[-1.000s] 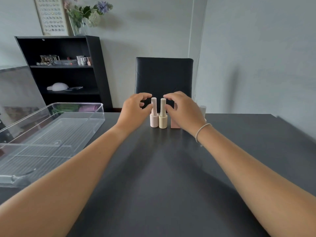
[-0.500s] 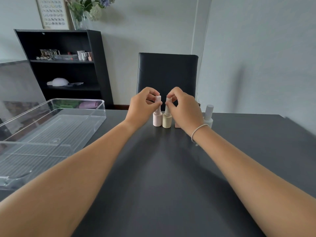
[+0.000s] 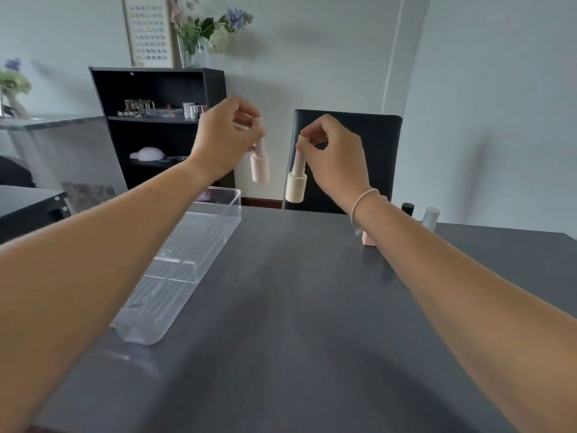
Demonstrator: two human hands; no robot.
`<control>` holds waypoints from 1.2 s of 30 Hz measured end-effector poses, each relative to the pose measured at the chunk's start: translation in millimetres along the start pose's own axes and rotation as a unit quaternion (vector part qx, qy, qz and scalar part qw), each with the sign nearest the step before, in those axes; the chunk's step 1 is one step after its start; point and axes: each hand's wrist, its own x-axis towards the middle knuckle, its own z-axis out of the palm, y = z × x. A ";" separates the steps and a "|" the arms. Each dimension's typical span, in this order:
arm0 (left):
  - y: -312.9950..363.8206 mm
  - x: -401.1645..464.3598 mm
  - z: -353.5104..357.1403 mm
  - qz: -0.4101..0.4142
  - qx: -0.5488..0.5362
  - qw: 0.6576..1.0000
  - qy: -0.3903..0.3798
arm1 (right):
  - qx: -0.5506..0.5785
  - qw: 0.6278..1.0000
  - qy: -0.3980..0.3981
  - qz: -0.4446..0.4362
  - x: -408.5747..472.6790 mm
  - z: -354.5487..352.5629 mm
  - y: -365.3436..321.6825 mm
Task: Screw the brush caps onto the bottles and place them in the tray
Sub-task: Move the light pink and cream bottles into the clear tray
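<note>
Aloft, pink bottle [image 3: 259, 166] and cream bottle [image 3: 295, 186], caps pinched by fingers [image 3: 307, 137].

Both bottles are now off the desk [image 3: 312, 307]: the left hand [image 3: 223, 145] lifts the pink bottle [image 3: 259, 164] by its cap, the right hand [image 3: 335, 160] lifts the cream bottle [image 3: 295, 189], and they have drawn apart, toward the tray [image 3: 215, 220].

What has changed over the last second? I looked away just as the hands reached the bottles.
The left hand has lifted the pale pink capped bottle off the dark grey table, and the right hand the cream capped bottle; each pinches its cap. The clear plastic tray holds no bottles, as before; other bottles stay on the table.
</note>
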 end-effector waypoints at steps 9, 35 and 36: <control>-62.1 1.8 -77.7 -0.046 0.041 0.998 0.034 | 0.078 0.996 -0.025 -0.021 13.2 82.9 -46.4; -107.3 -17.5 -30.2 -0.129 0.024 0.990 -0.042 | -0.066 0.990 -0.122 -0.023 -4.4 141.7 5.5; -107.7 -17.6 -29.7 -0.131 0.024 0.990 -0.043 | -0.069 0.990 -0.121 -0.023 -3.9 141.9 5.7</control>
